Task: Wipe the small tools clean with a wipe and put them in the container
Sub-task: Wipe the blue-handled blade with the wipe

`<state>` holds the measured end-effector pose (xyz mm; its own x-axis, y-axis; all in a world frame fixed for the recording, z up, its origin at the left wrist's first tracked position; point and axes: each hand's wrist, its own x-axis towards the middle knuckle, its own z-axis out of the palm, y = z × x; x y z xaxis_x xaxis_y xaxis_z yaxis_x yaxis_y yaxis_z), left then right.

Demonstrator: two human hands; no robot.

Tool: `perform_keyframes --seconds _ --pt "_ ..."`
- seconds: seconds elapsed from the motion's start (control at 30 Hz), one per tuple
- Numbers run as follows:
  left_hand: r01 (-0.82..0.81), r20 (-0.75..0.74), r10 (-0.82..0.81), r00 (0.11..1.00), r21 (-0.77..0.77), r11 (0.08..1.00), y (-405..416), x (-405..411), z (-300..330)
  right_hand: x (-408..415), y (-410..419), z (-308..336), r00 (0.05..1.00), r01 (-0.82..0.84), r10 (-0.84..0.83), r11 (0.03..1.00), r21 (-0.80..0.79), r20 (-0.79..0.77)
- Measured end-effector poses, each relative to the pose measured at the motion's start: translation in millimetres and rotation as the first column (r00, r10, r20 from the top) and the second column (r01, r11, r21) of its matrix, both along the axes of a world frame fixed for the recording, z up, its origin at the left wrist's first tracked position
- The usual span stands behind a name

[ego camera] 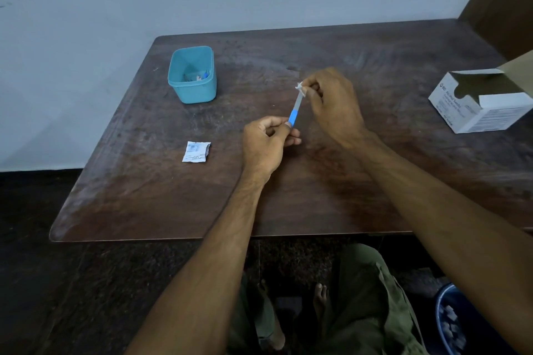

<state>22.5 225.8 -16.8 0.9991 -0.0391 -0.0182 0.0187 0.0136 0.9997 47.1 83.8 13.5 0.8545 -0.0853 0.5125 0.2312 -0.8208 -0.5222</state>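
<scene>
1. Left hand point(264, 143): held above the dark wooden surface point(288, 187), its fingers point(291, 140) curled and pinching the blue handle end of a small tool point(294, 112).
2. Small tool: a slim stick with a blue lower part and a pale upper part, tilted up and away toward the right hand point(331, 104).
3. Right hand: fingers pinching a crumpled white wipe point(301, 87) around the upper tip of the tool.
4. Container point(192, 75): a teal, open-topped tub standing at the far left of the surface, well apart from both hands; small items lie at its bottom.
5. Wipe packet point(196, 152): a white torn sachet lying flat near the left hand.
6. Cardboard box point(484, 101): white, opened, at the right edge of the surface.
</scene>
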Motion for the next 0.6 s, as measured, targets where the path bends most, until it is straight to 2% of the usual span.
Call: perform_keyframes --seconds 0.13,0.23,0.37,0.43,0.5,0.6 --pt "0.005 0.007 -0.005 1.0 -0.009 1.0 0 1 0 -7 1 -4 0.998 -0.067 0.066 0.994 -0.085 -0.01" --pt "0.011 0.011 -0.011 1.0 -0.004 1.0 0 1 -1 3 -7 0 1.0 0.006 -0.007 0.999 0.033 0.007" --pt "0.007 0.007 -0.007 1.0 -0.011 1.0 1 0 0 0 -5 0 1.0 -0.012 0.012 0.996 0.089 0.004" --pt "0.01 0.009 -0.009 1.0 -0.029 1.0 1 0 0 -4 -3 -3 1.0 0.001 -0.003 0.982 0.187 0.014" --pt "0.015 0.014 -0.014 1.0 -0.036 0.999 2 0 0 -7 -3 -5 0.999 0.054 -0.052 0.91 0.411 -0.017" --pt "0.028 0.032 -0.026 0.999 -0.059 0.998 3 -1 2 -9 1 -7 0.99 0.136 -0.104 0.647 0.75 -0.09"
